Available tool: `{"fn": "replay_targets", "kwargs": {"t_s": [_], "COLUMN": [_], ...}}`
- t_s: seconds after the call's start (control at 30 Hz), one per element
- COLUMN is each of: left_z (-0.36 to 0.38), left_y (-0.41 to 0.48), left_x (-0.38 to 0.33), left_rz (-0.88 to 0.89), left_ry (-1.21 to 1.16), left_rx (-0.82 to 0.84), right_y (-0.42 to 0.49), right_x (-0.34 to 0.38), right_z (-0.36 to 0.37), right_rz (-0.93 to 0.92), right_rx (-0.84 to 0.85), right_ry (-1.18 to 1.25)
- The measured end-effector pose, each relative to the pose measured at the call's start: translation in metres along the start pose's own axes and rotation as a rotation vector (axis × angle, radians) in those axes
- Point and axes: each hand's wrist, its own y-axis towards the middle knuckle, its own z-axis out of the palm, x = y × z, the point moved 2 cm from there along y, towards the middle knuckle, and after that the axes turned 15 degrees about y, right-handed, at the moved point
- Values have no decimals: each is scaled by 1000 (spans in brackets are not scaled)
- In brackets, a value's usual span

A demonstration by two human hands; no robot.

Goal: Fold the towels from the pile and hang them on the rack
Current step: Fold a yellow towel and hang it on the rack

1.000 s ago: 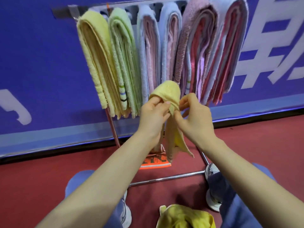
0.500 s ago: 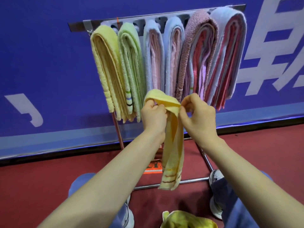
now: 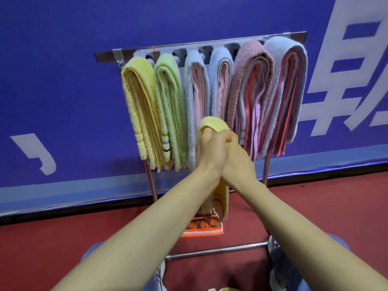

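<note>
Arms outstretched; left hand (image 3: 211,153), right hand (image 3: 239,163) touching, both gripping folded yellow towel (image 3: 213,122).

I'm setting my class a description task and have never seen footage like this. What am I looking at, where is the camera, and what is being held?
No machine here: a person works with bare hands. The camera sits on the person's head and looks forward and down, so both forearms reach in from below. The left hand and right hand meet and grip a folded yellow towel, raised in front of a metal rack. Six folded towel bundles hang there. An orange cloth lies on the red floor under the rack; a blue wall stands behind.
</note>
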Motion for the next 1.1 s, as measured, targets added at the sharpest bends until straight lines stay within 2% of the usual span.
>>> {"fn": "replay_targets", "kwargs": {"t_s": [0.13,0.23,0.33,0.4,0.47,0.53,0.73,0.83,0.93,1.0,1.1], "left_z": [-4,-14,-20,-24,-28,-24,-14,-10,-10,-9,-14], "left_y": [14,30,36,38,43,53,101,117,127,133,143], "left_x": [-18,-9,14,20,9,-12,-60,-85,-114,-127,-144], "left_rz": [160,84,-33,61,227,360,418,439,474,534,671], "left_ry": [7,-25,133,311,492,553,531,550,504,519,664], "left_rx": [73,95,165,71,-126,-211,-254,-264,-275,-256,-253], "right_y": [39,63,76,80,83,85,106,130,150,157,166], "right_x": [14,28,43,52,60,69,95,98,94,90,97], "right_z": [-21,-41,-52,-55,-56,-58,-82,-95,-94,-91,-97], "right_rz": [31,-32,-153,-214,-242,-267,-326,-280,-142,-88,-114], "right_rx": [-79,-141,-185,-185,-171,-158,-188,-238,-129,-93,-177], "right_ry": [-85,-72,-95,-112,-102,-85,-131,40,210,244,261]}}
